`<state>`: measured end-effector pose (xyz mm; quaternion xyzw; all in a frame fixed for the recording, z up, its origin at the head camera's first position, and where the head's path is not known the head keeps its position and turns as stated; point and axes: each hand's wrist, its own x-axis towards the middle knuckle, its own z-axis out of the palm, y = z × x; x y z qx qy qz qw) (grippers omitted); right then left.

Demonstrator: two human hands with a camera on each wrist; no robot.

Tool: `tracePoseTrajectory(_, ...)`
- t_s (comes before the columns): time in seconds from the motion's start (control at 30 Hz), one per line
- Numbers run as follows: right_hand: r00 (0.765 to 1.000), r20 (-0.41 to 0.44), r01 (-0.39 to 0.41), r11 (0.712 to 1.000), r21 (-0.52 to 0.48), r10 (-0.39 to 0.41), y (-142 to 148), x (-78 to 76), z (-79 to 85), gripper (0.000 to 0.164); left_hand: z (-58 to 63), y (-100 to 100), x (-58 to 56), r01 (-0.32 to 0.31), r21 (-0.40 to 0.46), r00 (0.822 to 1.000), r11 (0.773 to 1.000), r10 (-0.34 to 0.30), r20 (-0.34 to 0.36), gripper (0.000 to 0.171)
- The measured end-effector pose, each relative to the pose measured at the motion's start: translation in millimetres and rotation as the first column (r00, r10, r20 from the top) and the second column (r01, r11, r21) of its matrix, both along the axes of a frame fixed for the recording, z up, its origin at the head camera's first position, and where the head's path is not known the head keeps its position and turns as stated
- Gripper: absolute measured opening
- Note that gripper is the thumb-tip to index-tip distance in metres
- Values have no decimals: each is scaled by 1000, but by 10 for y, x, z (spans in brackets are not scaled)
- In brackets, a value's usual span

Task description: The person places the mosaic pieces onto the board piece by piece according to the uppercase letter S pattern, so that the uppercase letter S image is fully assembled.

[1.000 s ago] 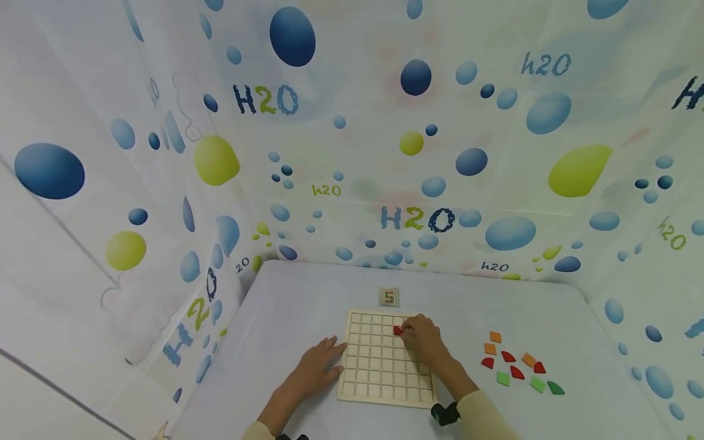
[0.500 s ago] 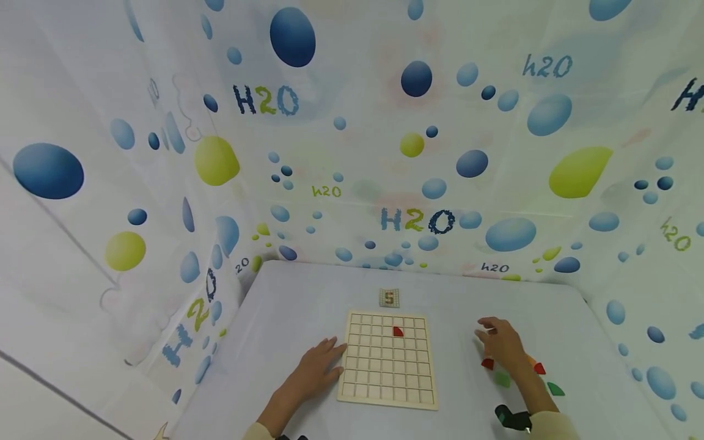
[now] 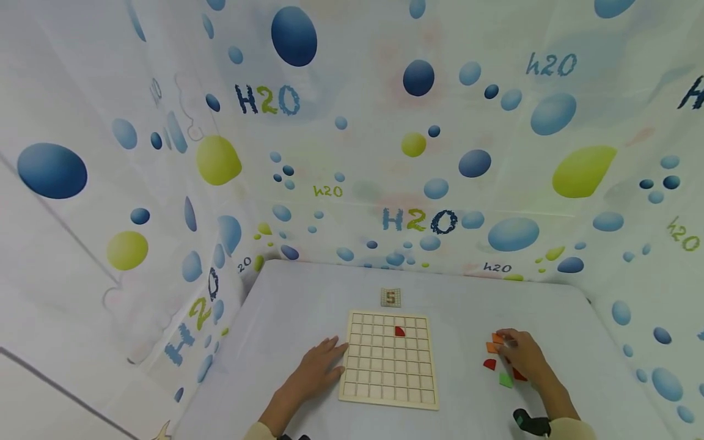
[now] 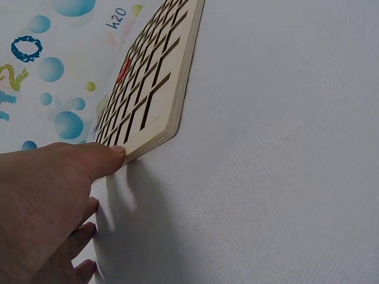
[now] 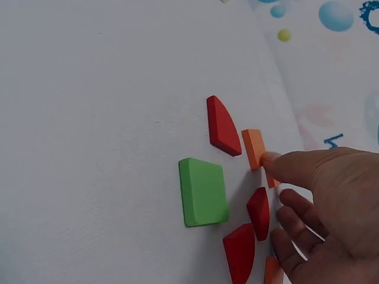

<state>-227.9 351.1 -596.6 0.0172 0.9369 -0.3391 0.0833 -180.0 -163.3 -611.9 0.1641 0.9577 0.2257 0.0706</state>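
Observation:
My left hand rests at the left edge of a wooden grid board, its thumb touching the board's rim in the left wrist view. One red quarter-circle tile sits in an upper cell of the board. To the right, my right hand reaches over loose tiles, fingers loosely bent. Its thumb touches or nearly touches an orange square tile; a second orange tile is partly behind the thumb. The index fingertip is hidden in the right wrist view. Several red tiles and a green square tile lie beside the hand.
A small card with a brown figure on a grid lies behind the board. White cloth covers the table. Behind and at the left hangs a curtain with blue and green dots.
My right hand has let go of the red quarter-circle tile on the board and moved right to the loose tiles. My left hand stays at the board's edge.

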Motion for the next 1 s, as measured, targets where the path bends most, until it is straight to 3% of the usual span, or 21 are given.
tracePoseTrajectory(0.23,1000,6,8,1000,4,-8,24,-66,-32,39,2,8,13,-4,-14,1000,1000,4,-7,56)
tracePoseTrajectory(0.47,997,-71,-27,999,26,29,12,-98,-58,34,-14,6,6,-2,-8,1000,1000,2,-8,57)
tracePoseTrajectory(0.73,996,-91,-1,999,33,4,-29,-89,-101,34,-39,6,3,-7,-10,1000,1000,7,-6,57)
tracePoseTrajectory(1.0,990,-142,-2,1000,26,6,-77,-70,-85,31,10,12,7,-6,-11,1000,1000,6,-7,56)
